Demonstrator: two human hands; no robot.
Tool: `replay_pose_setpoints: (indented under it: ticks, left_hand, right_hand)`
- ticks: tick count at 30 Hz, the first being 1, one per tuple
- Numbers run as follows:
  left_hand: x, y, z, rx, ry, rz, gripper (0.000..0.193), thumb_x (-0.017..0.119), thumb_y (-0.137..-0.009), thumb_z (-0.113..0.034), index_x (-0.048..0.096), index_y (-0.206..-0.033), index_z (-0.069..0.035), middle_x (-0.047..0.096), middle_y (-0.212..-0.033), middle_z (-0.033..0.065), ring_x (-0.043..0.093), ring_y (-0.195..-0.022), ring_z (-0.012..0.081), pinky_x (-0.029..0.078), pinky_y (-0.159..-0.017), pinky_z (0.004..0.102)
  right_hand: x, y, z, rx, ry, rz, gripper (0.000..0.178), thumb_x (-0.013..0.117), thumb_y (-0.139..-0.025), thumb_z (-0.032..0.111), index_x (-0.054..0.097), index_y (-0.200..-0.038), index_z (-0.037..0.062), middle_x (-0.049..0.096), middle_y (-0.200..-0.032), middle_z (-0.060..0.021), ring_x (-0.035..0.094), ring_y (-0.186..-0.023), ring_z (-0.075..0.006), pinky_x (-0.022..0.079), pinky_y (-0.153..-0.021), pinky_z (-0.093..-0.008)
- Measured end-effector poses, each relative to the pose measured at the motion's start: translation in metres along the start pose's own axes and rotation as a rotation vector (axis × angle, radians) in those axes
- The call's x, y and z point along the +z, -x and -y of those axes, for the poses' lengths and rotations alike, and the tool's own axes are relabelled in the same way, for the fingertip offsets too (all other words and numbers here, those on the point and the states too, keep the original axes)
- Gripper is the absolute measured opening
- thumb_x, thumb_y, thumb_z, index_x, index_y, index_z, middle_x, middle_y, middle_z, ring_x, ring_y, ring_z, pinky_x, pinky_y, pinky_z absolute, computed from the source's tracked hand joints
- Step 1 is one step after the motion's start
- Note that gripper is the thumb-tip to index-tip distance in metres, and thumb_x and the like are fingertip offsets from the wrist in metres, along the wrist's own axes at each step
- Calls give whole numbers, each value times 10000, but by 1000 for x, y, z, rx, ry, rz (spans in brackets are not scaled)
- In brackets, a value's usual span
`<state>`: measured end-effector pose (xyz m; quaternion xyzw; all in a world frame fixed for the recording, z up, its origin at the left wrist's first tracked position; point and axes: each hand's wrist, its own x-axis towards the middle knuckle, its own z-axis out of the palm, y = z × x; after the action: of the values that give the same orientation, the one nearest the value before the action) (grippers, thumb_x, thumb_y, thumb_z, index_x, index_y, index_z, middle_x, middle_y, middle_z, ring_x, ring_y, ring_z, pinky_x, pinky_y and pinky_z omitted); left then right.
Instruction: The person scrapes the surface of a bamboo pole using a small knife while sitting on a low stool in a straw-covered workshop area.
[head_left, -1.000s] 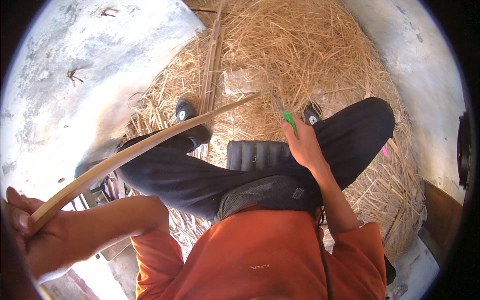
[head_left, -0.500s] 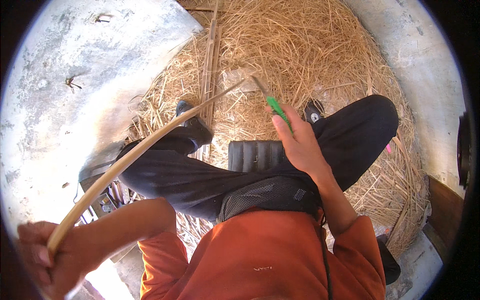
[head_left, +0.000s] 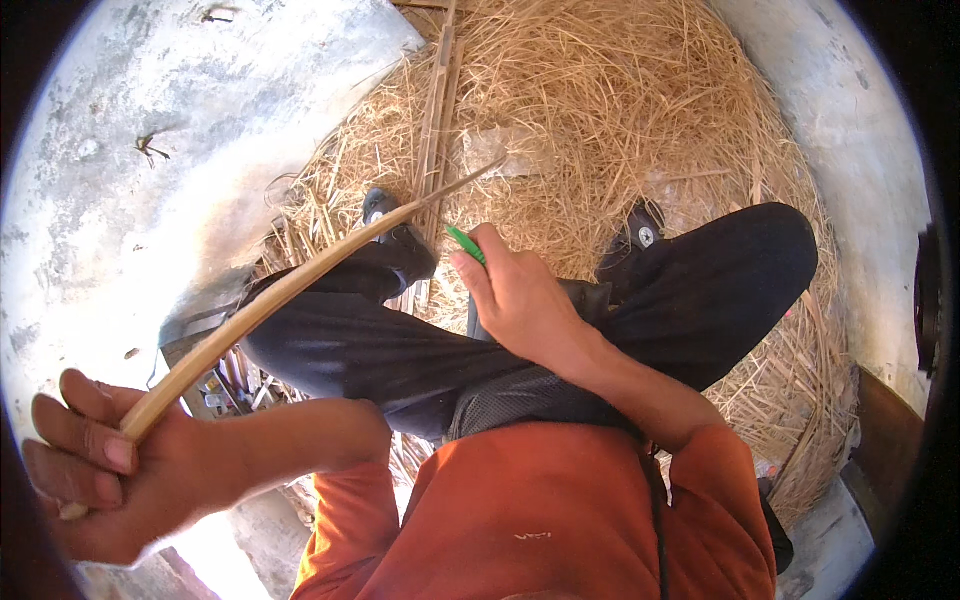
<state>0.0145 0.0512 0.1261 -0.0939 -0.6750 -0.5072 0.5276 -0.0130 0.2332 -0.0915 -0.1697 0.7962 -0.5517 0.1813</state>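
Observation:
A long, pale bamboo strip (head_left: 290, 290) slants from the lower left up to the middle of the view and narrows to a thin far tip. My left hand (head_left: 120, 460) is closed around its thick near end, at the far left. My right hand (head_left: 525, 290) grips a knife (head_left: 466, 244) with a green handle, in front of my lap. Only the front part of the handle shows past the fingers; I cannot make out the blade. The knife is just right of the strip, below its thin end.
Straw-like shavings (head_left: 620, 110) cover the floor ahead, with long slats (head_left: 437, 110) lying among them. A weathered pale wall (head_left: 270, 90) rises at left, another (head_left: 840, 150) at right. Assorted small items (head_left: 225, 390) lie beside my left thigh. My shoes (head_left: 632, 240) rest on the shavings.
My right hand with the knife has moved left and nearer to me, closer to the strip. My left hand has shifted slightly up and right, still holding the strip.

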Motion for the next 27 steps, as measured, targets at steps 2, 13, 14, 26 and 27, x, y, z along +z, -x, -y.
replay_pose_setpoints:
  ticks: [2, 13, 14, 26, 27]
  left_hand:
    - [-4, 0, -4, -35, 75, 72, 314, 457, -808, -175, 248, -575, -150, 243, -534, -17, 287, -516, 121, 256, -515, 299]
    - [-50, -5, -13, -7, 89, 44, 285, 500, -840, -269, 404, -627, -105, 376, -526, -20, 396, -522, 123, 345, -526, 292]
    - [-61, -6, -12, -30, -36, 102, 224, 442, -884, -334, 450, -690, -222, 377, -555, -72, 382, -534, 87, 308, -531, 282]
    - [-66, 1, 12, 624, -1581, -174, 329, 681, -745, -322, 540, -721, -26, 536, -553, 18, 576, -573, 176, 459, -513, 302]
    - [-72, -4, 11, 697, -1744, -247, 370, 716, -722, -308, 540, -711, 17, 552, -547, 38, 598, -575, 192, 481, -511, 306]
  right_hand:
    - [5, -2, 4, -33, 72, -5, 266, 455, -947, 267, 435, -939, 2, 547, -558, -222, 565, -534, -429, 433, -481, -517]
    - [22, -30, -23, -75, 227, 62, 204, 500, -925, 193, 448, -944, -4, 520, -520, -208, 547, -498, -409, 418, -456, -484]
    - [23, -34, -34, -50, 259, 40, 211, 496, -927, 200, 450, -942, -6, 520, -520, -211, 544, -497, -414, 417, -457, -485]
    - [35, -46, -61, 52, 188, 57, 231, 467, -940, 236, 483, -983, 10, 525, -525, -236, 550, -504, -425, 426, -485, -506]
    - [34, -51, -65, 32, 192, 22, 212, 474, -940, 228, 490, -982, 21, 513, -514, -231, 538, -486, -417, 407, -474, -500]
